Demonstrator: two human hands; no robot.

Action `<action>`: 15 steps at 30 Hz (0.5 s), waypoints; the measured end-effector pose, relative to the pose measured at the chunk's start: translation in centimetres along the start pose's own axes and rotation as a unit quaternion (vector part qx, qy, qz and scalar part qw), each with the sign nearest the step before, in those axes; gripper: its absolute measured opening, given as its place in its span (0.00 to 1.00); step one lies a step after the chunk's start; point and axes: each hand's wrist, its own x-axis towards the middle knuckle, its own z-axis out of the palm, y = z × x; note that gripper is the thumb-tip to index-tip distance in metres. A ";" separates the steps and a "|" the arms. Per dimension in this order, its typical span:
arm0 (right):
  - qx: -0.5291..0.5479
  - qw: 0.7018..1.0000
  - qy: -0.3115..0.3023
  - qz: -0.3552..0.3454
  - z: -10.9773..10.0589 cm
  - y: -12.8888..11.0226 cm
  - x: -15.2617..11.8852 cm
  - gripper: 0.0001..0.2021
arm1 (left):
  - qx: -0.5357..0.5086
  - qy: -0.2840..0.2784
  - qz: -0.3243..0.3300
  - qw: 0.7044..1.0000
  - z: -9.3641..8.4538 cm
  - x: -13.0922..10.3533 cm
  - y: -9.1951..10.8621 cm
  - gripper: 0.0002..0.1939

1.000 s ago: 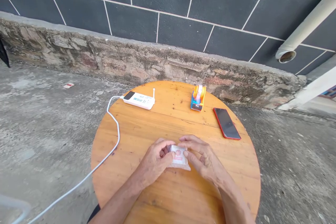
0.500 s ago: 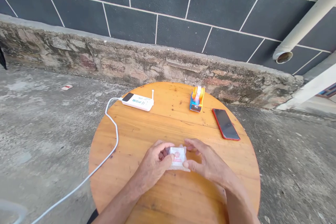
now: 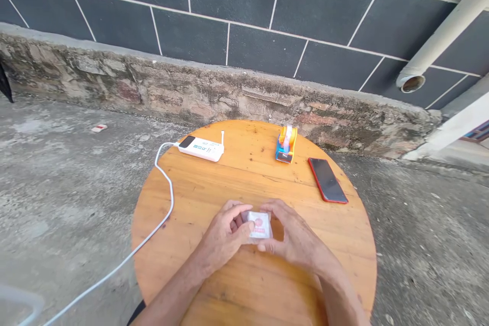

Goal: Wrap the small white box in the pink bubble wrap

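Observation:
A small, squarish white packet (image 3: 260, 225) with a red print and a clear plastic wrap lies between my two hands, over the near half of the round wooden table (image 3: 237, 183). My left hand (image 3: 225, 232) grips its left side, thumb on top and fingers curled behind. Around the right side, my right hand (image 3: 292, 232) has its thumb at the near edge and its fingers at the far edge, touching the wrap. What is inside the wrap cannot be made out.
At the table's back left lies a white power bank (image 3: 200, 148) with a white cable (image 3: 170, 193) running off the left edge. A yellow and blue tape dispenser (image 3: 286, 145) stands at the back. To the right is a red-edged phone (image 3: 327, 180). A stone-based wall (image 3: 214, 89) runs behind.
My right hand has moved slightly left and its thumb and fingers have closed in around the packet's right side. My left hand keeps its hold.

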 end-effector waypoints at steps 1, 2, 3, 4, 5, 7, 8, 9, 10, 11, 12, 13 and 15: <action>-0.001 1.000 0.003 -0.003 0.0 0.4 -0.1 0.35 | 0.000 -0.004 0.001 1.000 -0.2 -0.1 0.0 0.20; -0.003 1.000 0.002 0.000 0.0 0.8 -0.2 0.39 | -0.002 -0.011 0.000 1.000 -0.4 -0.1 0.1 0.23; -0.007 1.000 -0.005 0.005 -0.1 1.1 -0.3 0.43 | -0.007 -0.020 -0.005 1.000 -0.6 -0.2 0.1 0.26; -0.011 1.000 -0.015 0.012 -0.1 1.4 -0.4 0.45 | -0.011 -0.030 -0.012 0.999 -0.8 -0.2 0.1 0.29; -0.016 0.999 -0.027 0.016 -0.1 1.6 -0.4 0.46 | -0.009 -0.040 -0.020 0.999 -0.9 -0.3 0.1 0.33; -0.025 0.998 -0.044 0.021 -0.1 1.8 -0.4 0.48 | 0.012 -0.059 -0.033 0.998 -1.1 -0.4 0.1 0.40; -0.029 0.998 -0.047 0.023 -0.1 1.8 -0.4 0.48 | 0.028 -0.068 -0.035 0.997 -1.2 -0.4 0.0 0.44; -0.032 0.998 -0.048 0.025 0.0 1.8 -0.3 0.47 | 0.046 -0.076 -0.036 0.995 -1.3 -0.5 -0.1 0.46; -0.035 0.998 -0.049 0.024 0.0 1.7 -0.3 0.47 | 0.063 -0.083 -0.035 0.994 -1.3 -0.6 -0.2 0.48; -0.038 0.998 -0.050 0.021 0.1 1.6 -0.2 0.46 | 0.077 -0.090 -0.033 0.992 -1.3 -0.7 -0.3 0.49; -0.042 0.998 -0.051 0.015 0.2 1.5 -0.1 0.45 | 0.089 -0.096 -0.028 0.991 -1.3 -0.7 -0.3 0.49; -0.047 0.998 -0.051 0.009 0.3 1.3 -0.1 0.44 | 0.102 -0.099 -0.020 0.990 -1.2 -0.8 -0.3 0.49; -0.057 0.997 -0.047 -0.002 0.4 1.0 0.1 0.41 | 0.128 -0.093 0.009 0.987 -1.1 -0.8 -0.2 0.46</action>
